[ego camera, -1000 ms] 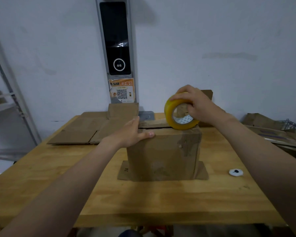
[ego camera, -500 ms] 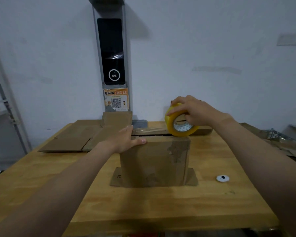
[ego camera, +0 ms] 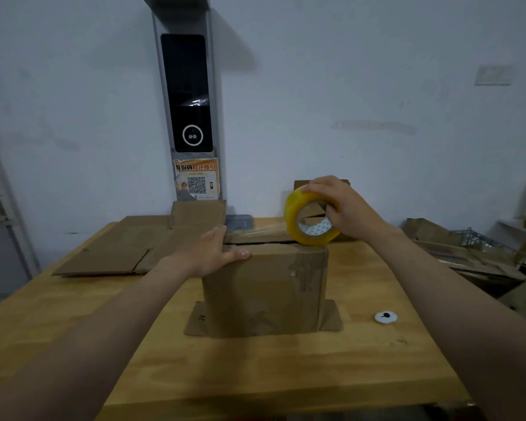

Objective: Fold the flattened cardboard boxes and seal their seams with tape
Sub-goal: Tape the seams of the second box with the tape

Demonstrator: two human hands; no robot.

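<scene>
Cardboard box (ego camera: 264, 287) stands upright at the centre of the wooden table (ego camera: 255, 369), with bottom flaps splayed flat on the table at its 3 and 9 o'clock sides. The left hand (ego camera: 208, 253) rests flat on the box top at the 9 o'clock edge, fingers straight and thumb along the front rim. The right hand (ego camera: 343, 208) grasps the yellow tape roll (ego camera: 312, 220), fingers curled over its rim. The roll stands on edge on the top seam at the 3 o'clock end. A glossy tape strip (ego camera: 255, 231) runs along the seam from the roll toward the left hand. Flattened cardboard (ego camera: 119, 250) lies at 10 o'clock from the box. A white disc (ego camera: 385, 317) lies at 4 o'clock, well apart.
</scene>
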